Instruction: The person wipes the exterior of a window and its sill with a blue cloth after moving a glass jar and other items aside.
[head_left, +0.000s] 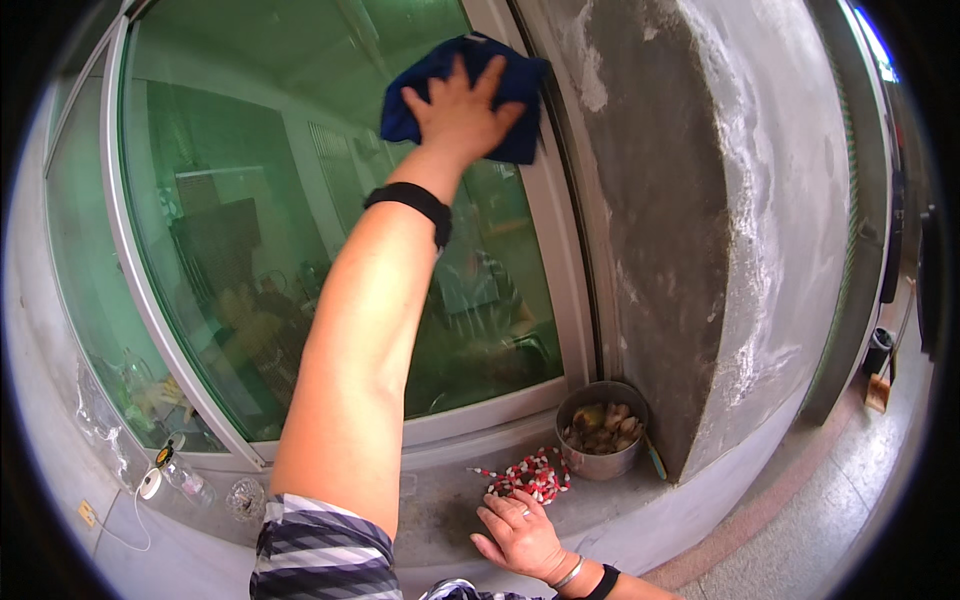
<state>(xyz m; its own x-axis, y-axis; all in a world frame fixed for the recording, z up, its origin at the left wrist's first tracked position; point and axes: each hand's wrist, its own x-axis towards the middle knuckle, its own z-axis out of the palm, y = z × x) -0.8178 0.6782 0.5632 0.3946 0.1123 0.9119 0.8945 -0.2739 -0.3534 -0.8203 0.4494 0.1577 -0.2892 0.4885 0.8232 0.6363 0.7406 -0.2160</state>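
Observation:
My left hand (461, 112) is spread flat on a dark blue cloth (517, 135), which it holds against the upper right of a greenish glass window pane (480, 322) and over part of its frame. My right hand (521, 536) rests at the edge of the window ledge, fingers slightly bent, just below a heap of red and white bead strings (529, 476). Its fingertips are at the beads; whether they touch them is unclear. Both wrists wear black bands, and the right one also a metal bracelet.
A metal pot (604, 465) with brownish pieces stands in the ledge's right corner, a thin-handled tool (657, 459) beside it. Left on the ledge are a clear plastic bottle (191, 486), a glass dish (245, 499) and a white round device (151, 484) with a cable. A concrete wall (660, 225) juts out at right.

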